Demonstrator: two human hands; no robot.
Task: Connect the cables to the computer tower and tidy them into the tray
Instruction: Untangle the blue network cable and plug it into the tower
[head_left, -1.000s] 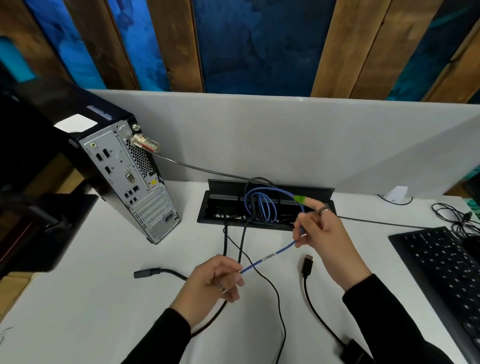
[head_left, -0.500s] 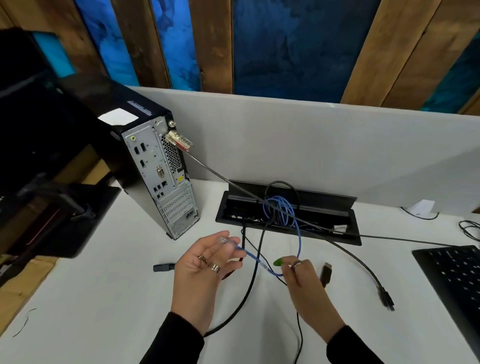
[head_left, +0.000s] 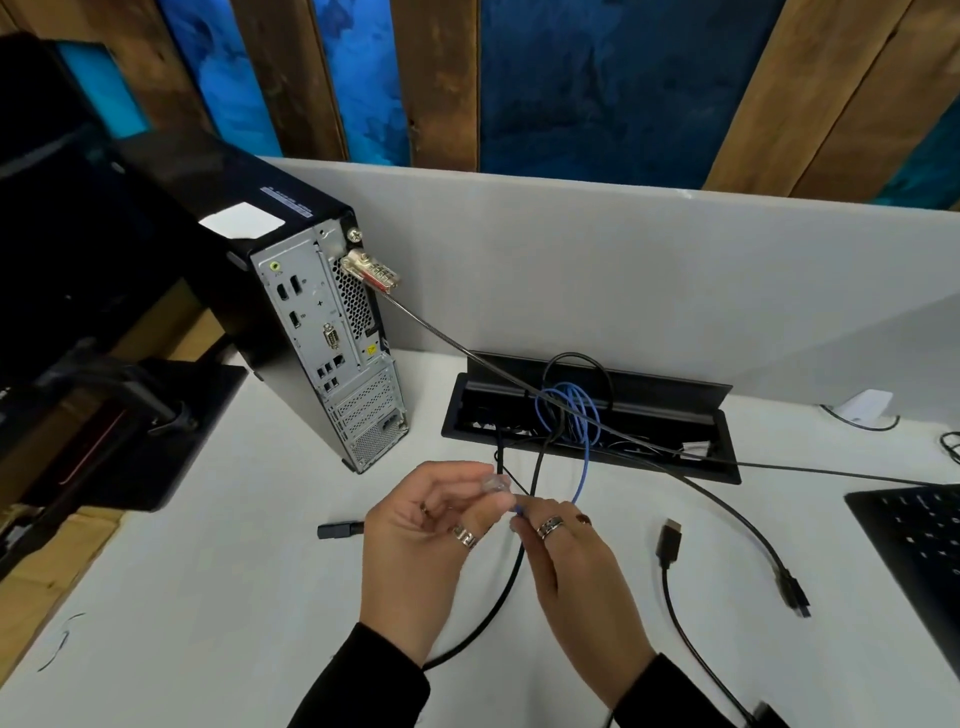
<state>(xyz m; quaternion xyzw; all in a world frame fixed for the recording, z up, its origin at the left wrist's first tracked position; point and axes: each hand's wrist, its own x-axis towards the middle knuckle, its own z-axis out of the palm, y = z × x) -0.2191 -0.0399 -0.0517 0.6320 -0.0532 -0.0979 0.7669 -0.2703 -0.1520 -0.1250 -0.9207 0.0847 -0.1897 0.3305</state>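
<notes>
- Pinching the clear plug (head_left: 494, 480) of the blue network cable (head_left: 584, 457), the left hand (head_left: 421, 540) has its thumb and forefinger curled round it, just above the other fingertips.
- Right hand (head_left: 576, 566) sits just beside the left, its fingers curled and gripping the blue network cable right behind the plug; the two hands nearly touch.
- From the right fingers the blue network cable rises away to a loose coil in the open cable tray (head_left: 722, 452), which is sunk in the white desk (head_left: 208, 597) beyond both hands.
- Computer tower (head_left: 332, 343) stands upright beyond the left fingers and to their left, its rear port panel turned toward the hands; no cable is plugged in except a security lock cable (head_left: 441, 338) hanging from its top corner and running over the tray.
- A thick black cable (head_left: 498, 603) passes beneath and between the two wrists.
- Left of the left fingers a black power plug (head_left: 340, 530) lies on the desk.
- Right of the right fingers lies a black HDMI plug (head_left: 669, 540), and further right another black connector (head_left: 792, 592), both loose on the desk.
- Far right of the fingers, a black keyboard (head_left: 914, 561) at the desk's edge.
</notes>
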